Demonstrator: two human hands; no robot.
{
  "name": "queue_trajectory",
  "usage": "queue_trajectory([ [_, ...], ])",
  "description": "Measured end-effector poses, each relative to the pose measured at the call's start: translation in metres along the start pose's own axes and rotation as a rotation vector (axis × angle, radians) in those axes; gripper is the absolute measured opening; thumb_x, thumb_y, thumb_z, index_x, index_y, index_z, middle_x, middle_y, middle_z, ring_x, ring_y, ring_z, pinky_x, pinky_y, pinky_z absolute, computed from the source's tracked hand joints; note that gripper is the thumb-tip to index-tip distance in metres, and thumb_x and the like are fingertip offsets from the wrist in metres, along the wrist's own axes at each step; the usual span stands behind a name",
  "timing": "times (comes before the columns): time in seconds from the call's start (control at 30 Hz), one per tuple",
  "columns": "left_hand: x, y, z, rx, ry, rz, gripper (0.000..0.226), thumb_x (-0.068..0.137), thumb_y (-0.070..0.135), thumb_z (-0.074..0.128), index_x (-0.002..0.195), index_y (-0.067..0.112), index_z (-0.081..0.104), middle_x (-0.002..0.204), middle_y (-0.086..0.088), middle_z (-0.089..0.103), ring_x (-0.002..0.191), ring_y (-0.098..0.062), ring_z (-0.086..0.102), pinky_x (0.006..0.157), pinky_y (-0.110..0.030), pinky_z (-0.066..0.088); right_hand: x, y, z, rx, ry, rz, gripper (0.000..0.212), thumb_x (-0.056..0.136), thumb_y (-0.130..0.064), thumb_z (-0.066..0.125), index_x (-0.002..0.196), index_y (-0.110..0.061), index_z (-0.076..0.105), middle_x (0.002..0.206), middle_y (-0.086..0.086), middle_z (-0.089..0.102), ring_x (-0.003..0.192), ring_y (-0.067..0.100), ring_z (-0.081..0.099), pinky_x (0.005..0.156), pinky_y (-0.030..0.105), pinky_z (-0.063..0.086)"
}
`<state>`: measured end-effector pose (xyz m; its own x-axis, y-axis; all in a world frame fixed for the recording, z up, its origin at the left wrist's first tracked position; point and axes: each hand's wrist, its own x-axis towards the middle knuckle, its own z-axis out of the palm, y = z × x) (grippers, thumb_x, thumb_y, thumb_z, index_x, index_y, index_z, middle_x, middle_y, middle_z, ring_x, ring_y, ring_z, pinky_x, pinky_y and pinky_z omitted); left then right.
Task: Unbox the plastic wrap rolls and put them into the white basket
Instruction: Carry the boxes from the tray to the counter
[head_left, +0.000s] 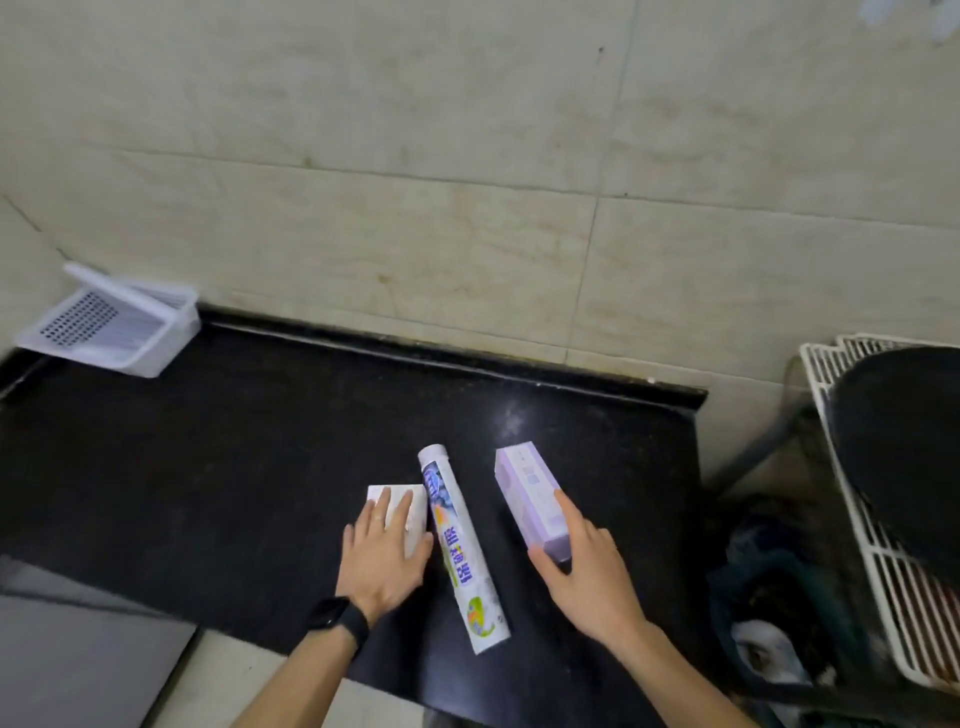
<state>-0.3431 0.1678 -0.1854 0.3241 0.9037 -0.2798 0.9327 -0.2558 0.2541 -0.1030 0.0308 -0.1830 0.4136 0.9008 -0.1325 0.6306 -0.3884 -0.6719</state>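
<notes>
Three, counting task items up front on the black counter (234, 467): printed roll (457, 540) in the middle, white box (418, 514) just left of it, touching or nearly so, purple box (524, 483) apart on the right. Seeing the printed roll lying bare, prob. already unboxed, judging by its round shape only. Pressing left hand (382, 558) flat on the white box, fingers straight. Gripping near end of the purple box w/ right hand (587, 577), thumb on one side, fingers over the top. Finding both boxes looking closed, so reckoning early stage: opening two boxes and moving every roll still outstanding. Spotting the white basket (171, 343) well apart at far left, tipped vs. the tiled wall (467, 156), showing no roll inside.
</notes>
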Motion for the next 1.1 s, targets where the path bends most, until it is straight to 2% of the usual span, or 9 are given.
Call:
queue_trajectory([
  [0.13,0.008,-0.03,0.018,0.012,-0.103,-0.041,0.075,0.093,0.06,0.039,0.158,0.03,0.013,0.167,-0.005,-0.001,0.152,-0.03,0.005,0.121,-0.048,0.013,0.001,0.001,0.052,-0.013,-0.071,0.104,0.086,0.093,-0.049,0.061,0.158,-0.031,0.008,0.154,-0.003,0.042,0.126,0.023,0.045,0.101,0.036,0.046],
  [0.3,0.02,-0.043,0.028,-0.048,-0.152,-0.022,0.086,0.088,0.063,0.044,0.158,0.031,0.005,0.166,-0.004,-0.01,0.151,-0.032,0.005,0.121,-0.048,0.016,0.0,-0.001,0.086,-0.036,-0.063,0.15,0.092,0.091,-0.045,0.063,0.157,-0.037,-0.001,0.157,-0.007,0.035,0.128,0.021,0.042,0.1,0.036,0.044],
  [0.43,0.021,-0.045,0.034,-0.105,-0.134,-0.012,0.087,0.087,0.062,0.047,0.157,0.032,0.005,0.166,-0.002,-0.011,0.148,-0.033,0.015,0.12,-0.044,0.021,-0.002,-0.002,0.095,-0.046,-0.051,0.254,0.093,0.089,-0.034,0.068,0.158,-0.034,0.006,0.157,0.003,0.035,0.136,0.022,0.041,0.105,0.038,0.043],
  [0.6,0.025,-0.053,0.041,-0.09,-0.117,0.024,0.088,0.086,0.065,0.046,0.157,0.033,0.005,0.165,-0.003,-0.011,0.146,-0.033,0.019,0.118,-0.043,0.024,-0.006,-0.012,0.105,-0.057,-0.005,0.345,0.09,0.088,-0.03,0.069,0.157,-0.032,0.012,0.149,0.007,0.039,0.131,0.026,0.044,0.1,0.042,0.048],
  [0.77,0.021,-0.042,0.036,0.039,-0.025,0.054,0.085,0.086,0.063,0.045,0.157,0.027,0.015,0.166,-0.01,0.0,0.151,-0.033,0.006,0.121,-0.052,0.014,0.001,-0.017,0.104,-0.111,0.002,0.371,0.089,0.085,-0.037,0.071,0.154,-0.027,0.017,0.153,0.008,0.03,0.133,0.03,0.043,0.1,0.045,0.049],
  [0.87,0.014,-0.024,0.031,-0.064,0.07,0.215,0.077,0.085,0.056,0.053,0.153,0.026,0.029,0.164,-0.01,0.016,0.146,-0.031,0.024,0.117,-0.048,0.028,0.005,-0.017,0.101,-0.128,0.016,0.336,0.092,0.082,-0.045,0.073,0.152,-0.027,0.017,0.154,0.007,0.03,0.131,0.03,0.044,0.1,0.047,0.049],
  [0.93,0.012,-0.005,0.029,-0.132,0.048,0.249,0.074,0.086,0.052,0.054,0.152,0.026,0.029,0.163,-0.007,0.016,0.139,-0.027,0.034,0.109,-0.041,0.039,0.008,-0.014,0.101,-0.13,-0.004,0.3,0.098,0.081,-0.048,0.072,0.154,-0.031,0.01,0.155,0.006,0.03,0.13,0.031,0.044,0.099,0.048,0.049],
  [1.0,0.009,0.016,0.029,-0.196,-0.024,0.175,0.074,0.088,0.048,0.055,0.152,0.026,0.025,0.164,-0.004,0.01,0.135,-0.024,0.038,0.1,-0.039,0.047,0.01,-0.009,0.101,-0.122,-0.038,0.281,0.101,0.08,-0.051,0.071,0.155,-0.037,0.005,0.156,0.005,0.029,0.132,0.03,0.043,0.101,0.05,0.048],
  [1.1,0.004,0.04,0.032,-0.215,-0.12,0.048,0.079,0.09,0.041,0.055,0.156,0.025,0.014,0.163,-0.007,0.01,0.141,-0.026,0.032,0.099,-0.04,0.049,0.011,-0.004,0.102,-0.106,-0.07,0.274,0.102,0.081,-0.053,0.069,0.155,-0.042,0.0,0.157,0.004,0.029,0.135,0.029,0.042,0.103,0.05,0.047],
])
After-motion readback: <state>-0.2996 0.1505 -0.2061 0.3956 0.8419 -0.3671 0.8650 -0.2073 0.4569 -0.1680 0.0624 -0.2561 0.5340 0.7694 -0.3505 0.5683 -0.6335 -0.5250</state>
